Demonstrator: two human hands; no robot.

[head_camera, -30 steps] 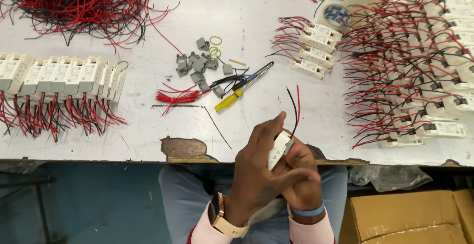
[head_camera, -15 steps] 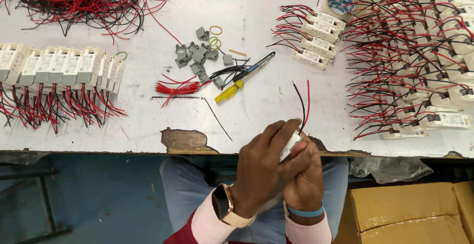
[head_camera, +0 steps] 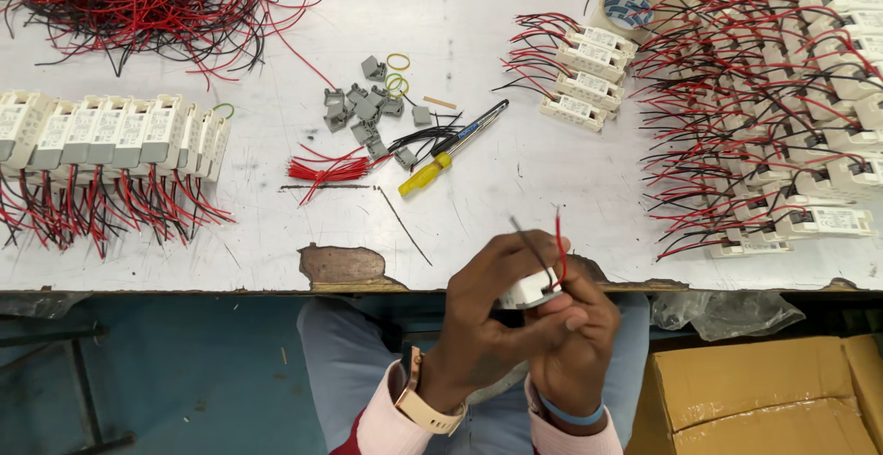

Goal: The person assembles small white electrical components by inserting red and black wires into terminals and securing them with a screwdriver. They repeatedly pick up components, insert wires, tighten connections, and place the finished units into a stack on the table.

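Gripping a small white plastic box (head_camera: 532, 287) between them, both hands were closed around it just in front of the table's near edge, above the person's lap. The left hand (head_camera: 492, 322), a watch on its wrist, curled its fingers over the box from the left, while the right hand (head_camera: 579, 335), a blue band on its wrist, wrapped it from the right and below. A red wire (head_camera: 560, 248) and a black wire (head_camera: 526, 236) stood up out of the box past the fingers.

Beyond the hands, on the white table (head_camera: 460, 32), lay a yellow-handled screwdriver (head_camera: 451, 149) beside a scatter of small grey clips (head_camera: 363, 115) and a short bundle of red wire ends (head_camera: 326, 170). To the left stood a row of white boxes (head_camera: 110, 133) with red and black leads hanging toward the table edge; a loose heap of red and black wire (head_camera: 138, 0) lay at the far left. Many more wired boxes (head_camera: 782, 115) were piled to the right. A cardboard carton (head_camera: 773, 395) sat below the table at right.
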